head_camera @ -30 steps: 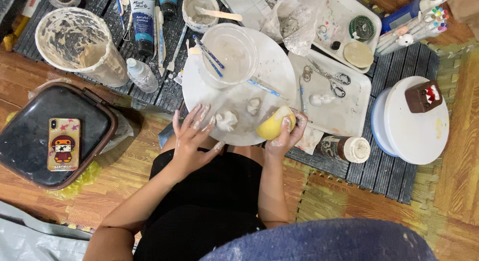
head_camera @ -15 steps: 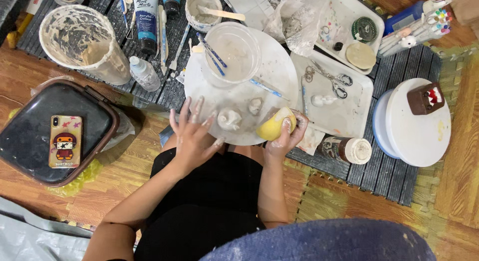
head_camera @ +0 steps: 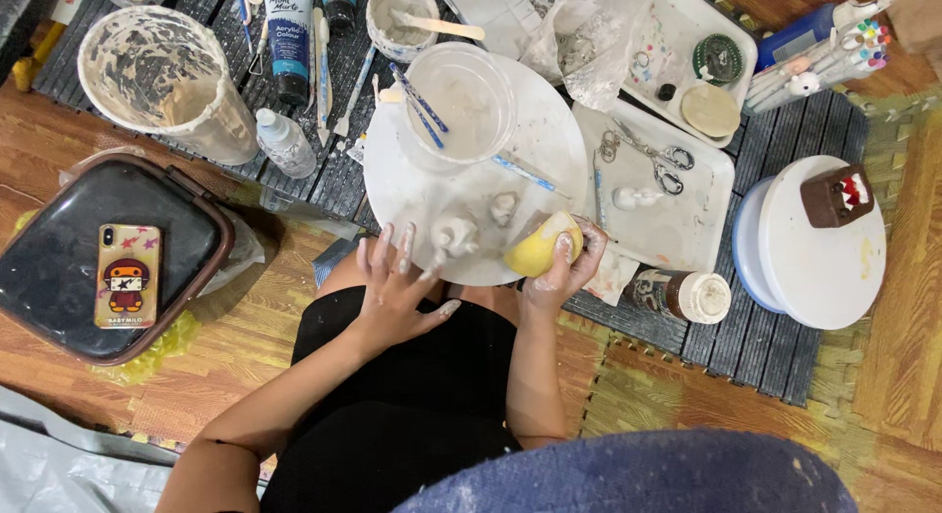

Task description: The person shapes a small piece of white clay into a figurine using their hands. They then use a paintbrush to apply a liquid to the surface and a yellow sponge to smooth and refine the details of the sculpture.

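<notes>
My right hand [head_camera: 564, 273] grips a yellow sponge [head_camera: 538, 246] at the near edge of a round white turntable [head_camera: 549, 140]. My left hand [head_camera: 397, 282] hovers with fingers spread at the turntable's near left edge, holding nothing. Clay smears cover its fingers. Just beyond its fingertips stands a small white clay figure [head_camera: 453, 236], with a smaller clay lump [head_camera: 503, 207] behind it. A clear tub of cloudy water [head_camera: 461, 101] with blue-handled brushes sits on the turntable's far side.
A white tray [head_camera: 702, 214] holds scissors [head_camera: 648, 160] and a clay piece. To the right are a white stand with a brown block [head_camera: 834, 194] and a jar [head_camera: 682, 295]. On the left lie a phone [head_camera: 126, 276] on a black case [head_camera: 59, 229], a clay-smeared bucket [head_camera: 162, 76] and a paint tube [head_camera: 287, 37].
My left hand has drawn back from the turntable toward my lap, fingers still spread. My right hand keeps the sponge at the rim.
</notes>
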